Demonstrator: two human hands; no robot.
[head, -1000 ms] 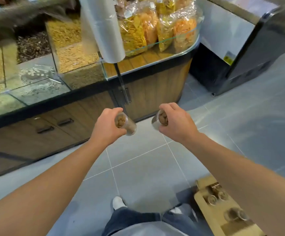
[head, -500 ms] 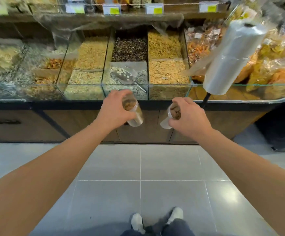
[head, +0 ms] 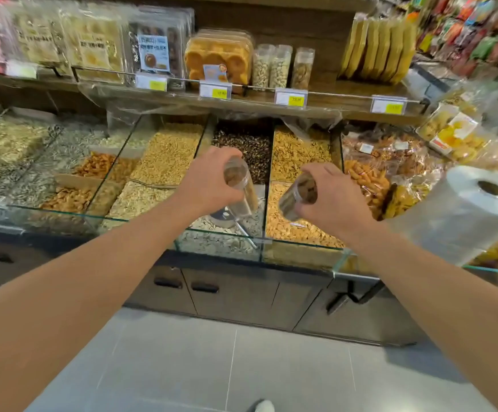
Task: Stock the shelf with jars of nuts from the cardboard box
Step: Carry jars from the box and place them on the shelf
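Left hand (head: pixel 209 181) has its grip wrapped around a clear, cylindrical plastic jar (head: pixel 239 185) of brown nuts; right hand (head: pixel 331 194) likewise holds a second jar (head: pixel 299 196), both tilted above the glass-fronted bins (head: pixel 164 221), below the wooden shelf (head: pixel 345 99).

Wooden shelf (head: pixel 325 98): three nut jars (head: pixel 280 66), snack packs (head: pixel 378 50).

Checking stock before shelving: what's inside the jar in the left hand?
Brown nuts show through the clear jar; the left hand covers part of it, so the fill level is unclear.
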